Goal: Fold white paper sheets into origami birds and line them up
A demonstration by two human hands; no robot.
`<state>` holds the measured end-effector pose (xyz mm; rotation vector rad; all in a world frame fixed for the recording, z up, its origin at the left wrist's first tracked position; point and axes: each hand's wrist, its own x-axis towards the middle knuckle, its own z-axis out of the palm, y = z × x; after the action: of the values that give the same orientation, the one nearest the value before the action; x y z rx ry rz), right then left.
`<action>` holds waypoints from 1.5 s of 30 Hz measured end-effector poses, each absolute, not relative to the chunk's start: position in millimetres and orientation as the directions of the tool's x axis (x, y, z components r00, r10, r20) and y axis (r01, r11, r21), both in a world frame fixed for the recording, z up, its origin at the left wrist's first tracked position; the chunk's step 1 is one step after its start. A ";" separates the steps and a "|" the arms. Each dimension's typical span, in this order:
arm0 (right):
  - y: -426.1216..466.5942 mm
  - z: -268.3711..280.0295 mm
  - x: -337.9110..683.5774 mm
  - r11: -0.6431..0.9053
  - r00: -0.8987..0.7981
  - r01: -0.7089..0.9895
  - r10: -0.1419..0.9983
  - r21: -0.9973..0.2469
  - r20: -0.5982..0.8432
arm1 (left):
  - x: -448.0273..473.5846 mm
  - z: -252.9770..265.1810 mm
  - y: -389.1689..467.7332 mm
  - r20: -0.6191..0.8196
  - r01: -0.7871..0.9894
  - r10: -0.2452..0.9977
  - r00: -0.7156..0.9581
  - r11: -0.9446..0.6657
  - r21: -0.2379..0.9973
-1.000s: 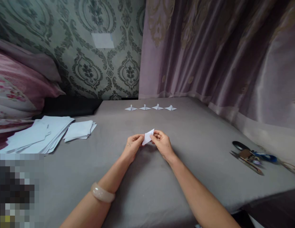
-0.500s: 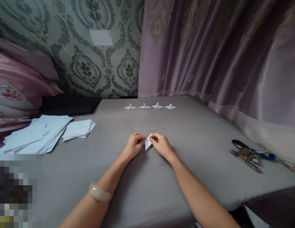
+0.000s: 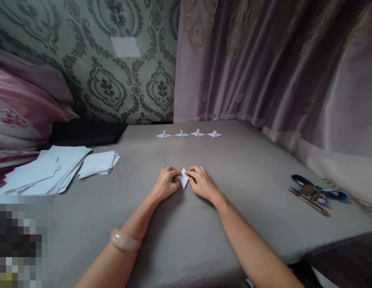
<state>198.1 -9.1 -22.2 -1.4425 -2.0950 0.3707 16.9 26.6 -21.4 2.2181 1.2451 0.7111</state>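
Note:
Between my two hands is a small folded white paper [image 3: 184,180], shaped like a narrow diamond with one point toward me. My left hand [image 3: 168,182] pinches its left edge between thumb and fingers. On the opposite side, my right hand [image 3: 201,182] grips the right edge with its fingers bent. Both hands are low over the middle of the grey cloth-covered table [image 3: 180,232]. Beyond them stands a row of several folded white paper cranes [image 3: 198,133], wings spread.
At the left lie a stack of white paper sheets [image 3: 45,170] and a smaller pile of paper squares [image 3: 99,164]. A black folded item [image 3: 87,133] is behind them. Scissors [image 3: 333,195] and other small tools lie at the right. A curtain [image 3: 228,72] borders the table.
The folded paper has turned from a slanted position to an upright diamond facing me. Both hands have shifted slightly, staying on its two sides.

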 end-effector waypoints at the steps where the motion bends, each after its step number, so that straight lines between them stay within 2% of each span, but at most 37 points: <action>1: -10.6 -21.5 198.2 0.381 -0.263 0.767 0.921 -0.517 0.288 | 15.8 -20.2 27.0 0.188 0.614 0.871 0.453 -0.458 0.642; 14: -18.1 -13.5 196.5 0.373 -0.275 0.795 0.924 -0.478 0.265 | 8.6 -16.9 30.1 0.128 0.572 0.857 0.500 -0.438 0.693; 22: -17.7 -14.9 196.4 0.361 -0.259 0.797 0.928 -0.485 0.266 | 8.5 -16.9 30.7 0.142 0.572 0.853 0.502 -0.451 0.685; 34: -8.3 -18.8 195.9 0.315 -0.168 0.753 0.941 -0.578 0.295 | 13.4 -24.6 39.6 0.198 0.557 0.868 0.456 -0.452 0.697; 40: 3.3 -28.9 196.3 0.243 -0.091 0.703 0.963 -0.668 0.254 | 17.7 -19.2 38.1 0.193 0.596 0.893 0.408 -0.420 0.684; 45: 6.1 -32.1 195.7 0.206 -0.054 0.696 0.970 -0.688 0.236 | 18.9 -19.6 38.2 0.189 0.623 0.897 0.400 -0.417 0.661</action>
<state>195.7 6.1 -32.1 -1.5538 -1.8151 0.5229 18.9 38.2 -19.6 2.1672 1.2958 0.7341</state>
